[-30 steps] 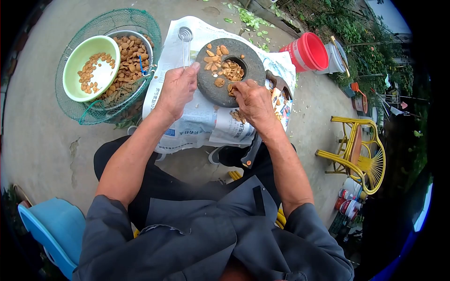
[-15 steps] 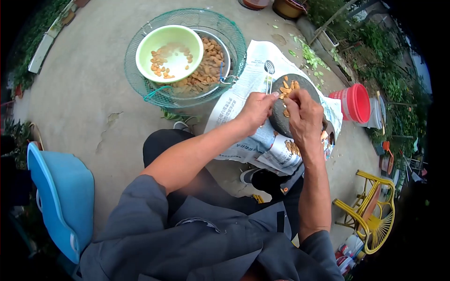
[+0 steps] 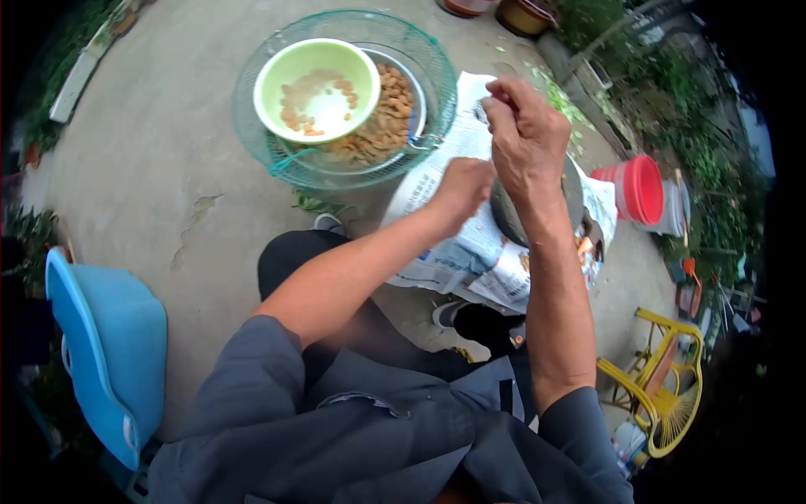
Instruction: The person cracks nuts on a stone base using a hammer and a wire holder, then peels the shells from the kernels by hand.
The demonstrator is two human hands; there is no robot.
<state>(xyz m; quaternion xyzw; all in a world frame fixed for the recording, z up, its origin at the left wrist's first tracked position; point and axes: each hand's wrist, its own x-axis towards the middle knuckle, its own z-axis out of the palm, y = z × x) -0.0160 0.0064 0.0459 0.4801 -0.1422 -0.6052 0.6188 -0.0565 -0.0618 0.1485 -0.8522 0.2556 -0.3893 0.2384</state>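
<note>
My left hand (image 3: pixel 463 195) is closed over the newspaper, slightly blurred; whatever its fingers hold cannot be made out. Higher up and further right, my right hand (image 3: pixel 531 143) is raised with fingers pinched together, their contents hidden. Behind and below it lies a round dark stone (image 3: pixel 509 212), mostly covered by the hand and forearm. Newspaper (image 3: pixel 437 252) is spread under the stone. To the left, a pale green bowl (image 3: pixel 359 77) with some brown almond-like nuts sits on a metal basin (image 3: pixel 420 105) full of similar nuts (image 3: pixel 388 118).
A green mesh basket (image 3: pixel 252 139) surrounds the basin. A blue tub (image 3: pixel 126 336) stands at left. At right are a red bucket (image 3: pixel 645 191) and a yellow chair (image 3: pixel 672 386). Plants (image 3: pixel 705 143) line the far right; flower pots (image 3: pixel 522 15) stand at the back.
My right hand has lifted up and away from the stone and the nuts on it. My left hand has shifted slightly; the thin metal prongs seen at it earlier no longer show.
</note>
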